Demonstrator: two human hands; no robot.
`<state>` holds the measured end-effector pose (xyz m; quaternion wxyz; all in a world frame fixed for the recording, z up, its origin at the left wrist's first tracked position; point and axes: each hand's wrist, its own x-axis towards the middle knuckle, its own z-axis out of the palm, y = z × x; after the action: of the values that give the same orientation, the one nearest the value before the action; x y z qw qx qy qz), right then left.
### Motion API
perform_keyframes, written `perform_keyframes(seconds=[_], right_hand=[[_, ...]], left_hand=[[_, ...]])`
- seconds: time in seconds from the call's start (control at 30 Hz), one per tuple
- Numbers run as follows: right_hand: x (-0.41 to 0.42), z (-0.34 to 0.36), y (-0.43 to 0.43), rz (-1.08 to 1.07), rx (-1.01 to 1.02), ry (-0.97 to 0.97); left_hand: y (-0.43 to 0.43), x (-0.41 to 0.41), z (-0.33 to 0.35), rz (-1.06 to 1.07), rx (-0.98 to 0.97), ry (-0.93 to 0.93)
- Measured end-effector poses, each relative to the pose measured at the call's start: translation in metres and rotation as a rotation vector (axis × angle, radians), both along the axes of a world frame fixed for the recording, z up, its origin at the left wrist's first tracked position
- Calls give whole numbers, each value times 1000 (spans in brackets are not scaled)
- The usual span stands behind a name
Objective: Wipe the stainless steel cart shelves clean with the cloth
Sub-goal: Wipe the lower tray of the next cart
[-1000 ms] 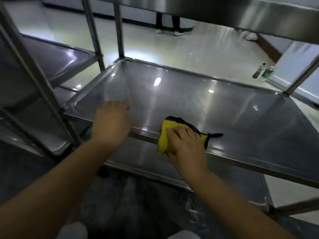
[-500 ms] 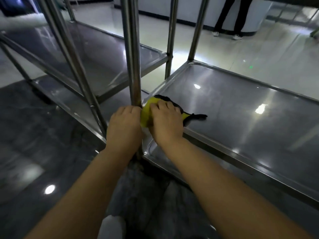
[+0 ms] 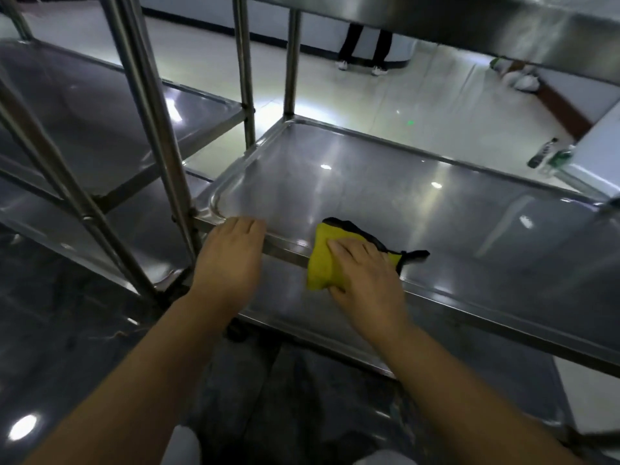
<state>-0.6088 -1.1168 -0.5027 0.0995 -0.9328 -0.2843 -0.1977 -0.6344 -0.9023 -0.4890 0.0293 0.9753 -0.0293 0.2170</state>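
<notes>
Yellow cloth (image 3: 321, 263) under R hand (image 3: 367, 280), prob over rim (image 3: 469, 305)

shelf (image 3: 369, 182): glossy smooth steel | cloth (image 3: 322, 260): yellow fabric, matt

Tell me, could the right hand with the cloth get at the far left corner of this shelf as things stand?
Probably yes: the shelf lies bare between the right hand, pressing the cloth at the near rim, and that corner, and nothing hangs into the gap below the upper shelf.
</notes>
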Motion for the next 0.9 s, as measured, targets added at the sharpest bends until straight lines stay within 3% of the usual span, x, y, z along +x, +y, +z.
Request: perform_keyframes(seconds=[0.17, 0.3, 0.47, 0.67, 0.9], right_hand=[[-27, 2, -83, -160, 36, 39], [-38, 8, -92, -239, 43, 86], [-20, 19, -22, -145, -25, 142], [37, 32, 105, 68, -81, 417], [81, 35, 171, 89, -91, 525]], left_hand=[[-22, -4, 3, -71, 10, -1], [-15, -5, 10, -68, 12, 26], [9, -3, 17, 17, -79, 54], [38, -10, 13, 84, -90, 9], [53, -16, 8, 231, -137, -30]])
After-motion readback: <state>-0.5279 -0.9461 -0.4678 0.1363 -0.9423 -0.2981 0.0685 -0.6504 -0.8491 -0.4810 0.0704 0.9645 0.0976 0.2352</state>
